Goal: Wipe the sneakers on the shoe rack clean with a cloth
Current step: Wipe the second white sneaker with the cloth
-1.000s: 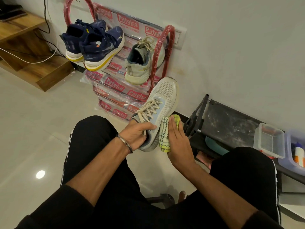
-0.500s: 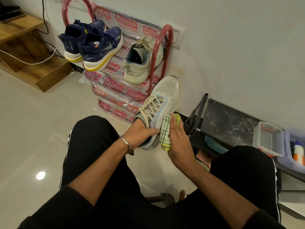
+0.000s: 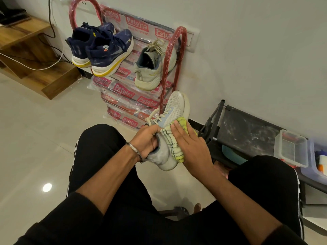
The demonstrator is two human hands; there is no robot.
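Observation:
I hold a white sneaker [image 3: 177, 106] in the air between my knees, toe pointing up and away. My left hand [image 3: 146, 138] grips it at the collar, fingers curled into the opening. My right hand [image 3: 191, 144] presses a yellow-green checked cloth [image 3: 174, 142] flat against the shoe's side, fingers straight. Its white mate [image 3: 152, 68] and a pair of navy sneakers [image 3: 104, 50] with yellow soles sit on the top shelf of the red shoe rack [image 3: 169, 68], which is wrapped in printed plastic.
A low black rack [image 3: 247, 131] stands against the wall at right, with clear plastic boxes [image 3: 292, 149] on it. Wooden steps [image 3: 35, 68] with cables lie at the far left. Glossy tiled floor [image 3: 44, 147] spreads to my left.
My right hand has slid the cloth up the shoe's side toward the toe. The sneaker has tilted more upright and my left hand has shifted its grip at the collar.

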